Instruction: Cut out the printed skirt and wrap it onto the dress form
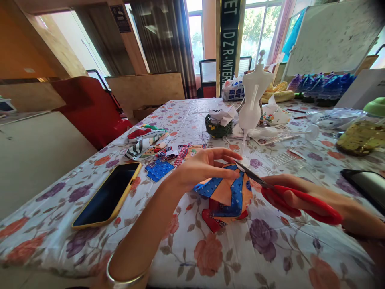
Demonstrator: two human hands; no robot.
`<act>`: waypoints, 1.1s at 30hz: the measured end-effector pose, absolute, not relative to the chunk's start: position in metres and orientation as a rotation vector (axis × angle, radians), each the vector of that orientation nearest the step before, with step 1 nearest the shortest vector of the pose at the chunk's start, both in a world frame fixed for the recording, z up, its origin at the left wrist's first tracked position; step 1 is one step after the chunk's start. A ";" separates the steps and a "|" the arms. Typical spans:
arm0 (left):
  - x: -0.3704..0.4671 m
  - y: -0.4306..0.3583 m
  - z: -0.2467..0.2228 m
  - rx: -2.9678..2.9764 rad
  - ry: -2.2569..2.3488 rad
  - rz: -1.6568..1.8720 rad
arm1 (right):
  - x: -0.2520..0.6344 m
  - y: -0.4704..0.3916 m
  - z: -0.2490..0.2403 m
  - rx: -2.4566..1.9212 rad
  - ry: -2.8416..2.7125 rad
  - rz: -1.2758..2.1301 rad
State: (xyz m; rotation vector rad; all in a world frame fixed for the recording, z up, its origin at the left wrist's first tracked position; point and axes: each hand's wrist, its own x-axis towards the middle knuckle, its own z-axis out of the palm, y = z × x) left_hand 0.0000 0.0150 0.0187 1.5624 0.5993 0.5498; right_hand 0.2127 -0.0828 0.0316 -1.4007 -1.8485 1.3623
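My left hand [207, 164], with a silver bangle on the wrist, pinches the upper edge of a blue, orange and red patterned cloth [237, 192]. The cloth hangs in folds just over the table. In my right hand [288, 192] are scissors with red handles [313, 206]. Their blades point left and reach the top edge of the cloth, close to my left fingertips. The blades look nearly closed. Behind my hands stands a small white dress form [252, 98] on a thin stem.
On the flowered tablecloth [209, 255] lie a yellow-cased phone [106, 196], blue cloth pieces [159, 169] and striped fabric [144, 142]. Beyond are a dark green basket [219, 127] and a clear mannequin stand [311, 132]. A jar [361, 136] and a dark device [367, 188] are at right.
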 end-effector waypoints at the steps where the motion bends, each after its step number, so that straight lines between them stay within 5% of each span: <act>1: 0.000 0.015 0.019 1.553 0.597 0.547 | 0.213 -0.082 0.031 -1.410 -1.843 1.343; 33: 0.004 0.012 0.019 1.486 0.592 0.552 | 0.215 -0.081 0.030 -1.406 -1.888 1.352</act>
